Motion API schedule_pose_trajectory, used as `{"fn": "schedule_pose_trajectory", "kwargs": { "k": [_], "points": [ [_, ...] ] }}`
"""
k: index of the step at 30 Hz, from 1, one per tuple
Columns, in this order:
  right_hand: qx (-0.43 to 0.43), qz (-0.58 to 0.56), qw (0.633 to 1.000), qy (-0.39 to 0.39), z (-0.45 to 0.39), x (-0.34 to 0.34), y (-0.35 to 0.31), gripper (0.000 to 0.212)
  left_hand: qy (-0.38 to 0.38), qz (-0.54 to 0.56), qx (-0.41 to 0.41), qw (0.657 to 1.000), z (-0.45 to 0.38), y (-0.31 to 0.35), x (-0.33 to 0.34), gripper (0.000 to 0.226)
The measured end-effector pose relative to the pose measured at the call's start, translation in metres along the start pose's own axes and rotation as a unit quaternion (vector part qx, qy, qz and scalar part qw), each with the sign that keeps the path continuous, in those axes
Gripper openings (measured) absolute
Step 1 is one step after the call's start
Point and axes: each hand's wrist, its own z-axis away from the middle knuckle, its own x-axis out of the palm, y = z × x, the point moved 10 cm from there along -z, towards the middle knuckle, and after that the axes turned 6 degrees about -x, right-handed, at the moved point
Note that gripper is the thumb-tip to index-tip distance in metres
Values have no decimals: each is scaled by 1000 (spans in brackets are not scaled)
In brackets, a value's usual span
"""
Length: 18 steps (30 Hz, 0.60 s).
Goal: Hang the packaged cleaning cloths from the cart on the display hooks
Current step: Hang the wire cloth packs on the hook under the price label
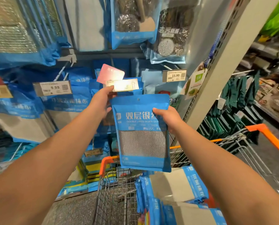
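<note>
- Shop aisle with a hook display wall (86, 30) ahead, hung close with blue-edged packets of cloths and scourers in overlapping rows.
- Price tags sit at the ends of the hooks: one reads 9.99 (54, 88) at left, another 15.90 (174, 75) at right.
- A pale metal upright (216, 75) with rows of slots runs slantwise down the right side of the wall; beyond it are dark green goods on another shelf.
- The floor (73, 210) below is grey and speckled.
- A wire cart (116, 192) with orange corner trim stands against the display, low in the view; more blue packets (176, 184) lie stacked in it at right.
- The right hand (169, 119) grips a packaged cleaning cloth (142, 132) by its right edge, thumb across the front, holding it upright above the cart and in front of the display.
- The packet is blue with white Chinese lettering, a clear window showing silver mesh, and a small hang hole at the top centre.
- The left hand (101, 101) is raised just left of the packet's top, fingers curled on the white tag (121, 85) at the end of a hook; glare washes the tag out.
- A pink card (110, 73) stands tilted just above that tag.
- The packet's top edge is just below the white tag, not on the hook.
</note>
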Motion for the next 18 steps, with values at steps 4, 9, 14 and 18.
{"fn": "schedule_pose_trajectory", "kwargs": {
  "k": [4, 9, 14, 18],
  "points": [
    [-20, 49, 999, 14, -5, -6, 0, 11, 2, -82, 60, 995, 8, 33, 9, 15],
    [-21, -2, 1000, 8, -11, 5, 8, 21, -25, -129, 51, 990, 16, 54, 19, 23],
    [2, -30, 999, -43, -19, 32, 10, 12, -35, -189, 10, 981, 21, 70, 19, 37],
    [4, -95, 993, -64, -28, 50, 4, 15, -24, -280, 19, 959, 19, 79, 15, 33]
  ]
}}
